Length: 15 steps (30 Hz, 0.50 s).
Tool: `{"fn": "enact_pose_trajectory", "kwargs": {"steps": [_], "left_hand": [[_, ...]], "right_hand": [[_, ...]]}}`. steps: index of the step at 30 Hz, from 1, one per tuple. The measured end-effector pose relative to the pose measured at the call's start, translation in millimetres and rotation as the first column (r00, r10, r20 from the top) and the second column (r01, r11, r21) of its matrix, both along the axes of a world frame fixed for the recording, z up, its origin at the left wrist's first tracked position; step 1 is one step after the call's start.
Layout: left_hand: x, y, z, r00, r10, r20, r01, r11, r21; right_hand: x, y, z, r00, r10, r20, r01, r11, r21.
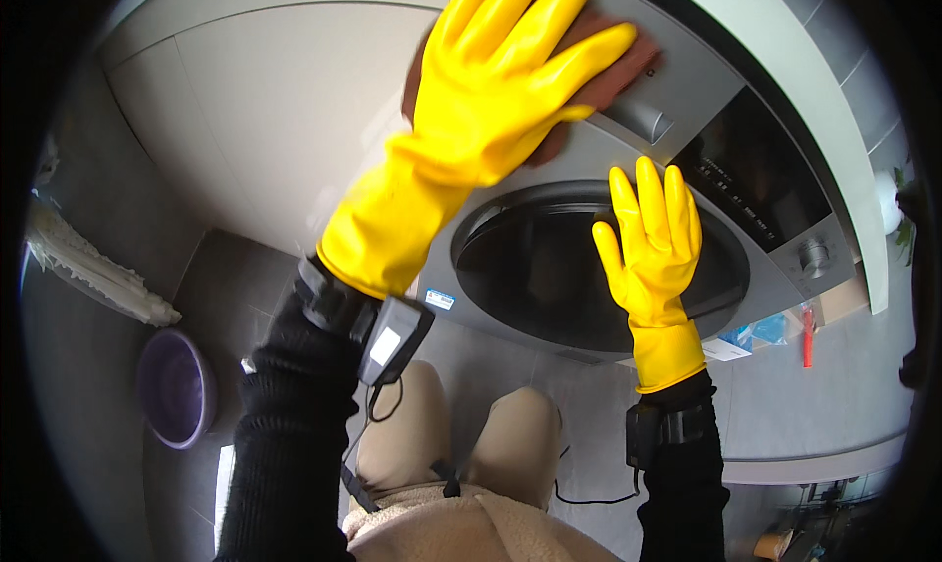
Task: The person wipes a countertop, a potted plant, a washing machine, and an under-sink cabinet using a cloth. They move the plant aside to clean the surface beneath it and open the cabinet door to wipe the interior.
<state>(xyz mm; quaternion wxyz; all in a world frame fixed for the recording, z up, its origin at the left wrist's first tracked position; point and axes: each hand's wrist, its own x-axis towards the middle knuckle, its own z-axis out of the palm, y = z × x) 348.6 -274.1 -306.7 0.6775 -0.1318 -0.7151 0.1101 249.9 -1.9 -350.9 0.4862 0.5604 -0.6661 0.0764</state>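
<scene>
My left hand point(493, 84), in a yellow rubber glove, holds a reddish-brown cloth point(625, 69) under its palm with the fingers spread. The cloth lies against the upper left of a grey front-loading washing machine point(706, 69), over part of the detergent drawer front. My right hand point(655, 246), in a matching glove, has its fingers slightly apart and nothing in it. It is over the right side of the machine's round dark door point(537, 275), its fingertips near the door's upper rim. Whether its palm touches the door cannot be told.
A white cabinet panel point(280, 113) adjoins the machine on the left. On the grey tiled floor stands a purple basin point(176, 389). The control dial point(813, 257) protrudes at the machine's right. Boxes and a blue packet point(769, 329) sit beyond it. A cable point(596, 501) hangs by my right forearm.
</scene>
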Motion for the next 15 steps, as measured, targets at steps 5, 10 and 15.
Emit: {"fn": "enact_pose_trajectory", "kwargs": {"steps": [5,10,15], "left_hand": [[-6.4,-5.5,-13.4,0.986,-0.024,-0.167,0.015,0.998,-0.053],[33.0,12.5,-176.9,0.978,0.098,0.182,-0.134,0.972,0.194],[60.2,-11.5,-192.3,0.949,0.151,0.277,-0.174,0.983,0.058]], "right_hand": [[-1.8,-1.0,-3.4,1.0,-0.026,0.007,0.026,1.0,-0.011],[-4.3,-2.6,-5.1,1.0,-0.002,-0.017,0.002,0.999,-0.033],[-4.9,-4.3,-6.0,0.999,-0.016,-0.045,0.014,0.999,-0.037]]}}
